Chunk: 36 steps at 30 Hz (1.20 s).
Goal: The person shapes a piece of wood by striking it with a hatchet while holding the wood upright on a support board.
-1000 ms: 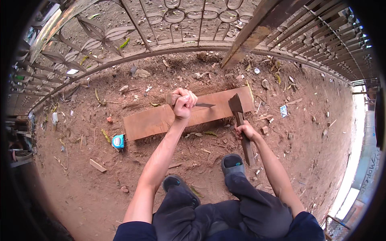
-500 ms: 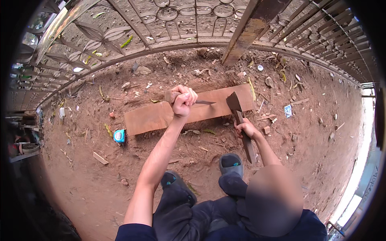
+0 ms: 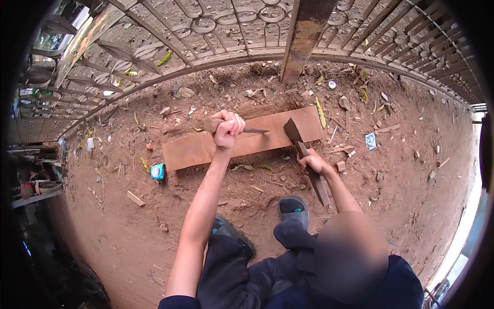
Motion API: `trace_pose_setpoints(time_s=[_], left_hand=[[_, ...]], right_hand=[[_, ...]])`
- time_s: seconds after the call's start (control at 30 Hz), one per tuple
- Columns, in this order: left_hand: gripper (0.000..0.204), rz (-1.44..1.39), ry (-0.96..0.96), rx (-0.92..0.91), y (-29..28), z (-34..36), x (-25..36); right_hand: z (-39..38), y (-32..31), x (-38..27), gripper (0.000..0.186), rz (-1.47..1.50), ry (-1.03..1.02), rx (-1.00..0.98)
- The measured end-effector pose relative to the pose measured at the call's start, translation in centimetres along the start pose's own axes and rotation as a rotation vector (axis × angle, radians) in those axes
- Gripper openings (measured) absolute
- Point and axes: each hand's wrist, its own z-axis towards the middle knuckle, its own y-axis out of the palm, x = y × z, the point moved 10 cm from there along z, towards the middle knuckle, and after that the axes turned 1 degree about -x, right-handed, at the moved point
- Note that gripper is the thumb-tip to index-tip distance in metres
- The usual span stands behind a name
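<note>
1. The wooden board (image 3: pixel 252 146) lies on the reddish dirt ground (image 3: pixel 123 237) at mid-view, its long axis running from about 8 to 2 o'clock; directions below are read around its middle.
2. The left hand (image 3: pixel 228 131) is over the board, just toward 10 o'clock of its middle. Its fingers are curled fully round the wooden handle (image 3: pixel 210 124) of a pointed tool.
3. That tool's narrow metal blade (image 3: pixel 254 131) points to 3 o'clock above the board; whether it touches the wood, I cannot tell.
4. The right hand (image 3: pixel 312 162), at 4 o'clock beside the board's lower edge, has its fingers wrapped round the handle of a hatchet (image 3: pixel 318 188).
5. The hatchet's dark head (image 3: pixel 293 130) shows in front of the board's 3 o'clock end, the handle slanting toward 5 o'clock; contact with the board cannot be made out.
6. A turquoise tape measure (image 3: pixel 157 172) sits at 8 o'clock, near the board's end; farther out that way lies a wood offcut (image 3: pixel 136 198).
7. The grey sandals (image 3: pixel 300 220) are at 5 and 6 o'clock.
8. A metal fence (image 3: pixel 221 51) curves across 12 o'clock, its thick post (image 3: pixel 302 44) at 1.
</note>
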Motion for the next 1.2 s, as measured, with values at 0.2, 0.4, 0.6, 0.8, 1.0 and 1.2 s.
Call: trace_pose_setpoints(time_s=[0.2, 0.4, 0.6, 0.8, 1.0, 1.2], left_hand=[[0.023, 0.067, -0.072, -0.041, 1.8, 0.0, -1.2], [0.023, 0.085, -0.097, 0.013, 2.4, -0.1, -2.2], [0.023, 0.218, -0.125, 0.075, 2.9, 0.1, -3.2], [0.023, 0.518, -0.077, -0.002, 4.5, 0.4, -4.3], [0.028, 0.844, 0.143, -0.066, 7.5, 0.8, -3.4], [0.024, 0.748, 0.031, -0.085, 5.7, 1.5, -4.8]], right_hand=[[-0.3, 0.5, -0.2, 0.009, 0.090, 0.057, -0.056], [-0.6, 0.4, -0.4, 0.012, 0.077, 0.097, -0.074], [-0.9, 1.9, 0.5, 0.015, 0.310, 0.212, -0.258], [-0.4, 1.6, 0.4, 0.017, 0.221, 0.146, -0.170], [-0.2, 1.6, 0.0, 0.016, 0.204, 0.011, -0.102], [0.1, 2.0, 0.5, 0.016, 0.314, 0.038, -0.141]])
